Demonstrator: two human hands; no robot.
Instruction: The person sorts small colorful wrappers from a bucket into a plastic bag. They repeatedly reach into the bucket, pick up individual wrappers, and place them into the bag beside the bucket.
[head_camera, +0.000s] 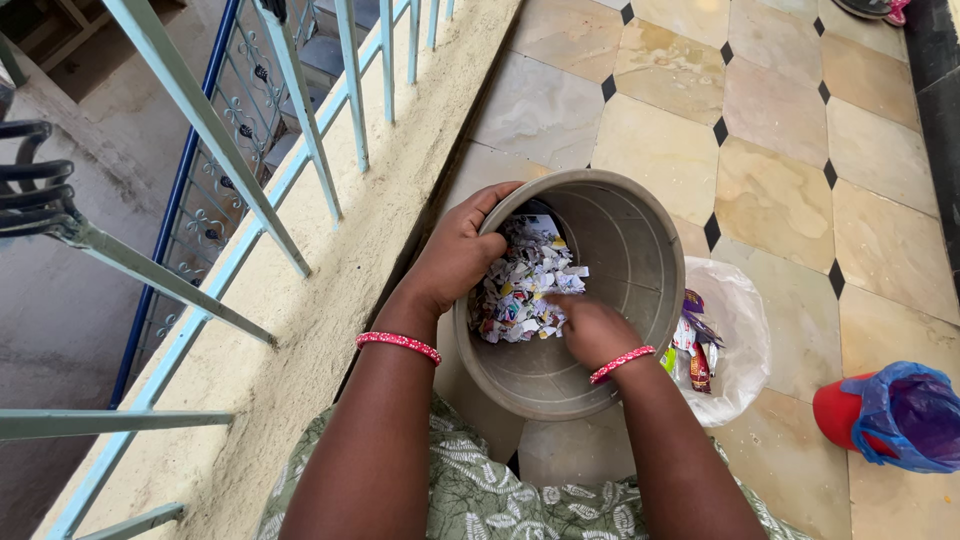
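1. Here, a person leans over a grey bucket (640, 240) that stands tilted on a tiled floor (780, 190), its mouth turned up toward the camera.
2. The left hand (455, 255) grasps the bucket's rim on the near-left side, thumb over the edge and fingers curled around the outer wall.
3. The right hand (590, 328) is down inside the bucket, resting on a heap of torn paper scraps (520, 290); its fingers are bent into the scraps, but whether they pinch any cannot be told.
4. The scraps, mostly white with bits of colour, lie piled against the bucket's left inner wall, between the two hands.
5. Each wrist bears a pink beaded bracelet (398, 343).
6. Just beside the bucket on the right lies a clear plastic bag (735, 340) with coloured wrappers (695, 345) in it, touching the bucket's outer wall.
7. Farther right stands a red bin (835, 415) lined with a blue bag (915, 415), well apart from the bucket.
8. To the left runs a concrete ledge (350, 280) with a pale blue railing (270, 200).
9. The person's green patterned garment (480, 490) shows at the bottom.
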